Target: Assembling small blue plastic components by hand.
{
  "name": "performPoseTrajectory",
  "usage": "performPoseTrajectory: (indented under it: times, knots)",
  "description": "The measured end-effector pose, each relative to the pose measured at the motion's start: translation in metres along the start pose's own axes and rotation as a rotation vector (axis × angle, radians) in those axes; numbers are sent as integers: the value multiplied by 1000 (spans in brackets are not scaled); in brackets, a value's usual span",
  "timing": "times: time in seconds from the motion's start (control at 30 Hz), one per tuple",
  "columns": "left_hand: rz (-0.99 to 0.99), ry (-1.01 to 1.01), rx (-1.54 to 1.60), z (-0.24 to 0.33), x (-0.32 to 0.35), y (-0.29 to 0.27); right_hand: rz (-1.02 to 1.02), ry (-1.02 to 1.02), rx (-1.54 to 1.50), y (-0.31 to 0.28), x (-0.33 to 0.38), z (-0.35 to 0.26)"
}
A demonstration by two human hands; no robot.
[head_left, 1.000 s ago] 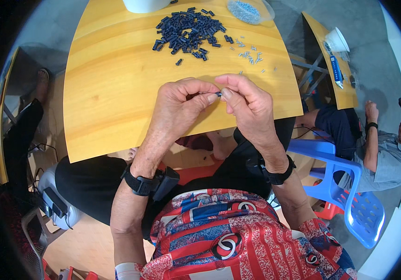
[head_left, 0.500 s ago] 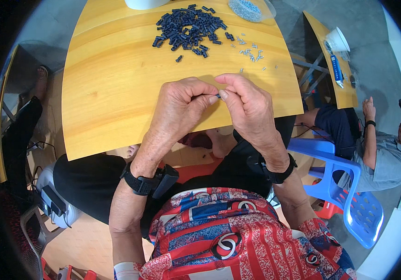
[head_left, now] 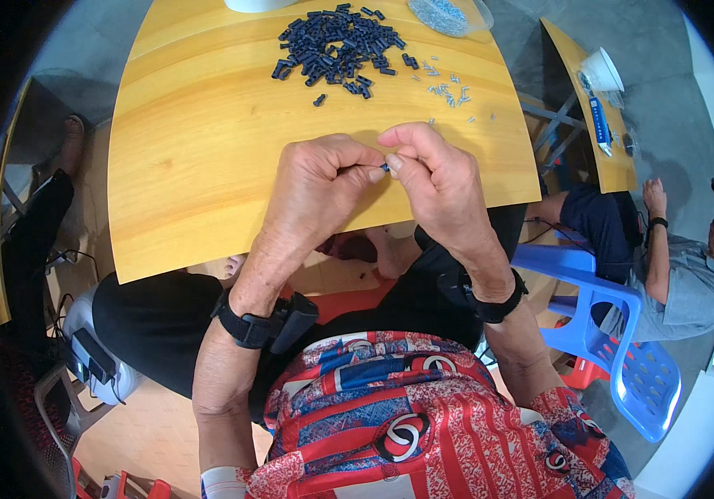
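Above the near part of the wooden table [head_left: 191, 183], my two hands meet fingertip to fingertip. My left hand [head_left: 317, 181] pinches a small dark plastic piece [head_left: 385, 167] between thumb and index finger; most of it is hidden. Closed against its other end is my right hand [head_left: 444, 183], thumb bent in and index finger arched over; whatever lies under that thumb is too small to make out. Farther back lies a heap of black plastic pieces [head_left: 336, 50], with one loose piece [head_left: 320, 100] in front. To its right, small silvery screws [head_left: 448, 93] are scattered.
A clear tub of small metal parts [head_left: 440, 17] stands at the far right of the table, a white container [head_left: 259, 4] at the far edge. On the right are a blue plastic chair [head_left: 598, 324], a seated person [head_left: 681, 274] and another table [head_left: 577, 62] with a white bucket [head_left: 602, 71].
My right hand's fingers have shifted slightly left and up around the small piece, the index finger curling a little differently. My left hand keeps its pinch.
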State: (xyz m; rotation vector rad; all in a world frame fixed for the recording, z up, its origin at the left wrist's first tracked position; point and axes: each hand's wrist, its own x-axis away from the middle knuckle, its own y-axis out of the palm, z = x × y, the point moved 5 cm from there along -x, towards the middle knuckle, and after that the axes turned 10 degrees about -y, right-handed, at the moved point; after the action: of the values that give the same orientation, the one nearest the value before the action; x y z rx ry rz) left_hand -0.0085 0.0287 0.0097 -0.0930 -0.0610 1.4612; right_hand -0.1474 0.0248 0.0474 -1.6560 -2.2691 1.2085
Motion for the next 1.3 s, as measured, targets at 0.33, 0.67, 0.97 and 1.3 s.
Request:
performPoseTrajectory:
  times: [0.33,0.67,0.97,1.3]
  knots:
    - [-41,-116,77,-6,-1,-3,-9,181,-382,2,1,11]
    - [-9,-29,48,-6,0,-2,-28,-47,43,1,-3,-6]
    - [4,-30,32,-9,-1,-1,-108,-231,198,2,-9,-20]
    - [-62,-165,109,-12,-1,-2,-222,-107,35,2,-13,-13]
